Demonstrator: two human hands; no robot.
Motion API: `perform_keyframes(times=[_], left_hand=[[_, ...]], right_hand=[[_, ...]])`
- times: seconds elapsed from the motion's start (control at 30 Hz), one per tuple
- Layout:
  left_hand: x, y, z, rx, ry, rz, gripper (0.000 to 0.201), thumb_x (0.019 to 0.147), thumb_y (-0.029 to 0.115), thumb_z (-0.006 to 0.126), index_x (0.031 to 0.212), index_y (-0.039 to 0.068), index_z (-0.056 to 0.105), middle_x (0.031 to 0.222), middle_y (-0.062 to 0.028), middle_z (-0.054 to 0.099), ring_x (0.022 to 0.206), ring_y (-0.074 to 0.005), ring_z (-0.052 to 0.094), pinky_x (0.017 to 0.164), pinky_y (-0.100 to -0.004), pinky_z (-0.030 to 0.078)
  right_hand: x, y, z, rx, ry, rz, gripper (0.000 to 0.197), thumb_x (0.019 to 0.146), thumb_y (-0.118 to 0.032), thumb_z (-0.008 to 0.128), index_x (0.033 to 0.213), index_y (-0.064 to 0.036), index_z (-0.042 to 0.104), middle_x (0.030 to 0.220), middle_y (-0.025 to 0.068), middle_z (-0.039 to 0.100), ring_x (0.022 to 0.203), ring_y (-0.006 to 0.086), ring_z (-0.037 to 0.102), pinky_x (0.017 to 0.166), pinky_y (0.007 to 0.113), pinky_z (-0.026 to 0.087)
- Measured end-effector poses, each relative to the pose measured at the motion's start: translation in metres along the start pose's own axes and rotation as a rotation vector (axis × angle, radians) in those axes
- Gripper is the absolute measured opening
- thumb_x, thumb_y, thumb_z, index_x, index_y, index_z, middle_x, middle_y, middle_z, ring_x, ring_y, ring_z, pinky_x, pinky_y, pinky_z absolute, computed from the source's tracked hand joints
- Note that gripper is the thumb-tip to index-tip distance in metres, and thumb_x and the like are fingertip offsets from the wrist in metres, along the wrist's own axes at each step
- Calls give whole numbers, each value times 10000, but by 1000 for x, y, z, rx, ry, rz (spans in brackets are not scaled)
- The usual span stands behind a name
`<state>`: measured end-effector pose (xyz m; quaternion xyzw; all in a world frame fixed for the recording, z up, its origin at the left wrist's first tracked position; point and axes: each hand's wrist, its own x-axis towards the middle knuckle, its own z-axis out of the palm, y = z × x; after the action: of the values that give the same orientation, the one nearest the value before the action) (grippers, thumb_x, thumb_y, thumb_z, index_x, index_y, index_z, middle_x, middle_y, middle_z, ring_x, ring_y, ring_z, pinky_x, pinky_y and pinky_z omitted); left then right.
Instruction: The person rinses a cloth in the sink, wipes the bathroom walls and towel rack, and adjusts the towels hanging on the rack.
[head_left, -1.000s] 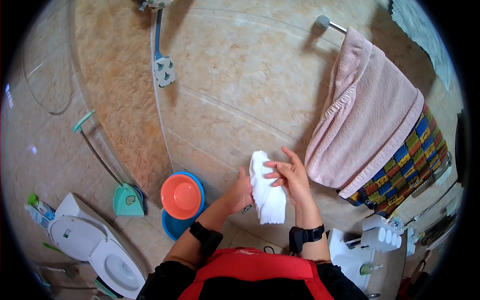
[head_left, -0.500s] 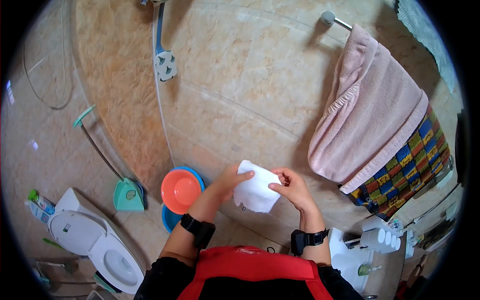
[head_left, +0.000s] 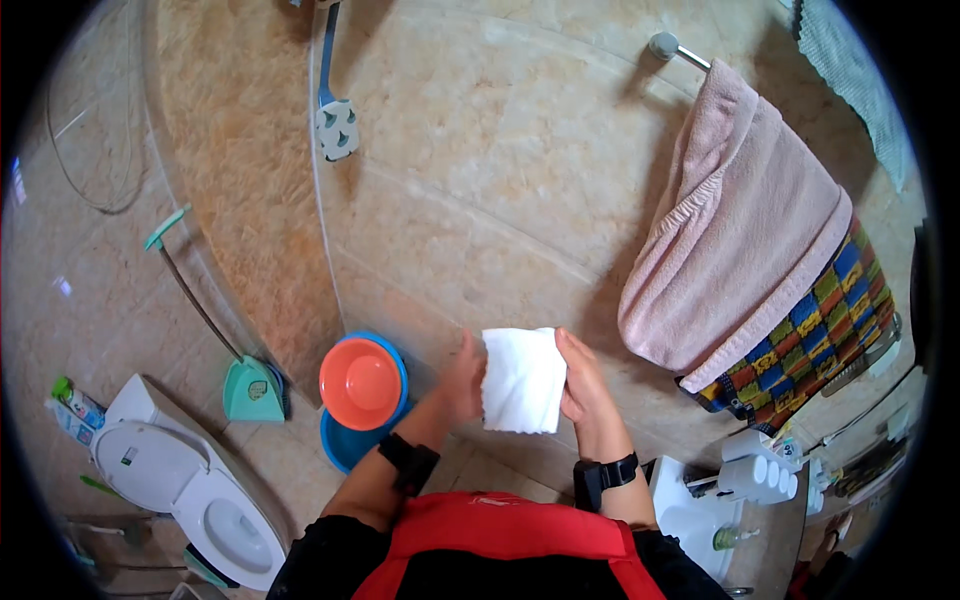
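A white folded cloth (head_left: 523, 381) with a wavy edge hangs upright in front of my chest, squared into a small block. My right hand (head_left: 583, 382) grips its right edge, fingers partly hidden behind it. Close by the cloth's left edge is my left hand (head_left: 462, 378), slightly blurred, its fingers stretched out; nothing shows in it. Each wrist wears a black band.
To the left are an orange basin (head_left: 360, 383) over blue basins (head_left: 349, 442), a green dustpan (head_left: 254, 390) and a toilet (head_left: 235, 525). A pink towel (head_left: 740, 230) and a patterned cloth (head_left: 815, 345) hang at right, above a sink (head_left: 690, 515).
The cloth has turned from tilted to squared and looks more neatly folded. My left hand has come off it toward the left; my right hand keeps its hold.
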<state>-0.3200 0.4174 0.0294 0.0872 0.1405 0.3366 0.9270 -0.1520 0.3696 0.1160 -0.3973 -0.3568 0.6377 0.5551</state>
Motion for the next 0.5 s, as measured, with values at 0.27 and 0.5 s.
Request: perform_keyframes(times=[0.27, 0.5], left_hand=[[0, -6, 12, 69, -53, 139, 539, 935, 282, 527, 1394, 39, 381, 1322, -157, 525, 1178, -341, 538, 990, -490, 445], [16, 57, 51, 391, 270, 890, 525, 979, 311, 495, 1393, 11, 377, 1341, -129, 503, 1225, -253, 494, 1045, -377, 369]], right_hand=[[20, 1, -43, -458, 266, -357, 442, 928, -257, 611, 1291, -37, 489, 1153, 64, 587, 1029, 161, 556, 869, 329, 463], [-36, -24, -101, 281, 219, -683, 688, 853, -467, 647, 1401, -159, 368, 1419, 69, 415, 1338, 270, 359, 1038, 517, 394]])
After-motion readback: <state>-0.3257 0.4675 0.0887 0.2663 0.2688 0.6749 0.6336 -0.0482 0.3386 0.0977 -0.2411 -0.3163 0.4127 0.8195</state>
